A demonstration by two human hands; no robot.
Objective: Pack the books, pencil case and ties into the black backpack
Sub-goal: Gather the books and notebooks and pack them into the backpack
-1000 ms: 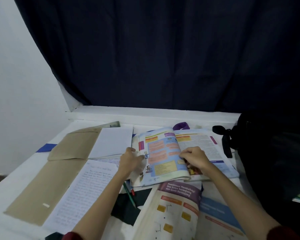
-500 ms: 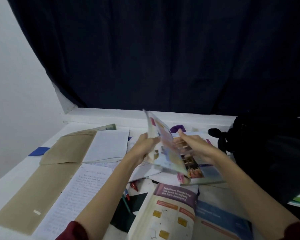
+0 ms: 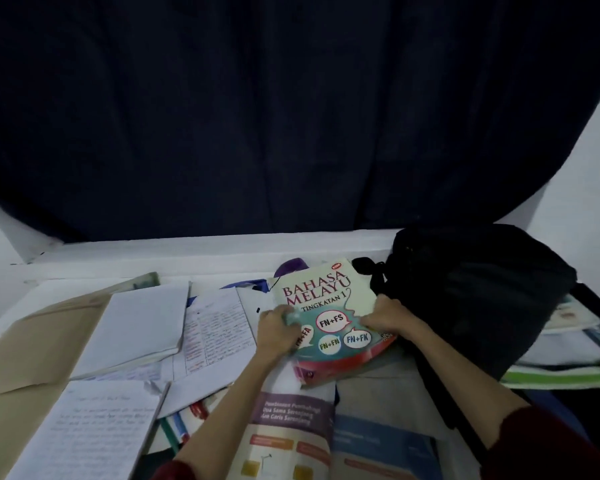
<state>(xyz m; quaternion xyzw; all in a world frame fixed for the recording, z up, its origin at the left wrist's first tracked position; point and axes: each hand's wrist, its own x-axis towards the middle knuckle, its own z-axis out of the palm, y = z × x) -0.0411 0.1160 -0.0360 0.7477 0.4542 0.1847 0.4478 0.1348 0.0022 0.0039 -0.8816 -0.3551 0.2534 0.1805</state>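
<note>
A closed textbook titled Bahasa Melayu [image 3: 329,306] lies tilted at the middle of the white table. My left hand [image 3: 277,329] grips its left edge and my right hand [image 3: 386,317] grips its right edge. The black backpack [image 3: 471,292] slumps directly to the right of the book, touching my right hand. An open textbook [image 3: 291,427] with orange boxes lies near me, partly under the closed one. Open exercise books [image 3: 146,320] and written pages [image 3: 219,327] spread over the left side. Something purple [image 3: 291,266] peeks out behind the book.
Pens [image 3: 184,420] lie under loose sheets near my left forearm. More books with green edges [image 3: 561,372] sit under the backpack at the right. A dark curtain [image 3: 291,116] hangs behind the white table ledge [image 3: 187,252]. Brown paper covers [image 3: 18,358] lie at the far left.
The textbook lay open one second ago; I swung its left half over and it is now closed, cover up, held at both edges. The view has shifted left.
</note>
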